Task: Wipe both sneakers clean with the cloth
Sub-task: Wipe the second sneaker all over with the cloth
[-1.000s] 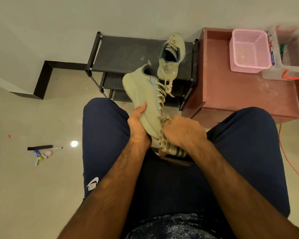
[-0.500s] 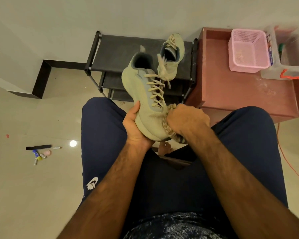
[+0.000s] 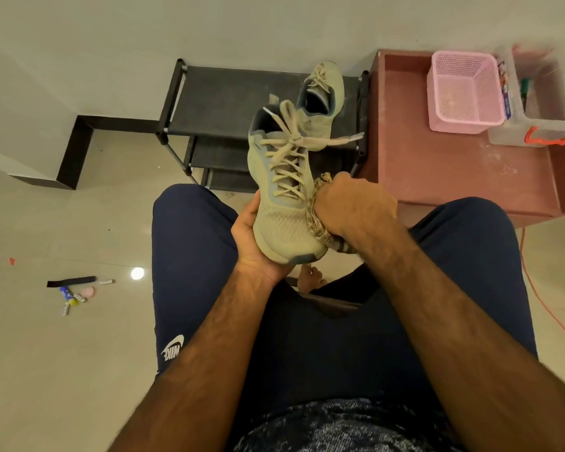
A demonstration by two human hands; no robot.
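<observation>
- Your left hand (image 3: 253,238) grips the sneaker (image 3: 282,203) from below, toe toward you.
- Your right hand (image 3: 353,203) clenches the cloth (image 3: 318,220) against its side.
- The second sneaker (image 3: 322,96) sits on the rack (image 3: 222,93) beyond your hands.

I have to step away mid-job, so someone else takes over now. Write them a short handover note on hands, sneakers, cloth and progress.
Left hand: cups the toe of the pale green knit sneaker, held above the lap.
Right hand: fist closed on the striped beige cloth, pressed to that sneaker's right side.
Second matching sneaker: sits on the black shoe rack, untouched.
Done: cannot tell.
Left: finish this sneaker, then wipe the other.
</observation>
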